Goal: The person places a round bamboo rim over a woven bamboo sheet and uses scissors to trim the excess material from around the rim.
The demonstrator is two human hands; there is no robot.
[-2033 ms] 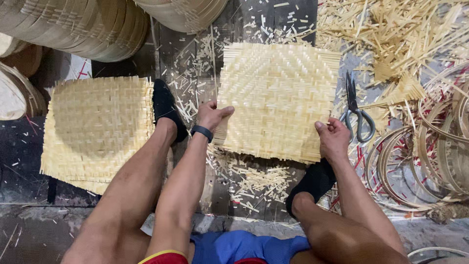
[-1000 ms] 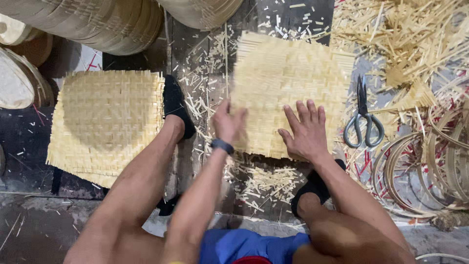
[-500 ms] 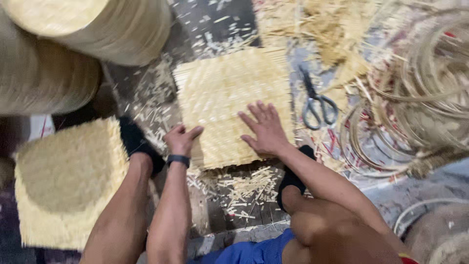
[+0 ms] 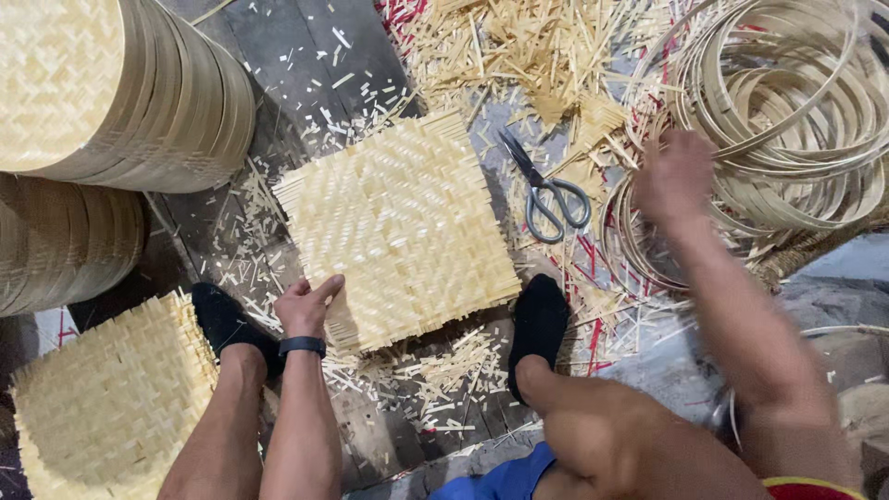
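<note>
Down at my left hand (image 4: pixel 304 307), the fingers are curled together and the thumb rests on the near-left edge of the square woven mat (image 4: pixel 400 230), pinning it to the floor. My right hand (image 4: pixel 673 174) is blurred, out over the pile of bamboo hoops (image 4: pixel 787 111); I cannot tell whether its fingers are spread or closed on a hoop. The mat lies flat between my two black-socked feet, tilted, with scissors (image 4: pixel 546 190) just beside its right edge. To do this well, I judge I should press the mat flat with the left hand so it does not slide, and draw one hoop free cleanly, not dragging its neighbours. Offcuts (image 4: pixel 519 42) litter the floor, and a second mat (image 4: pixel 106 403) lies at my left.
</note>
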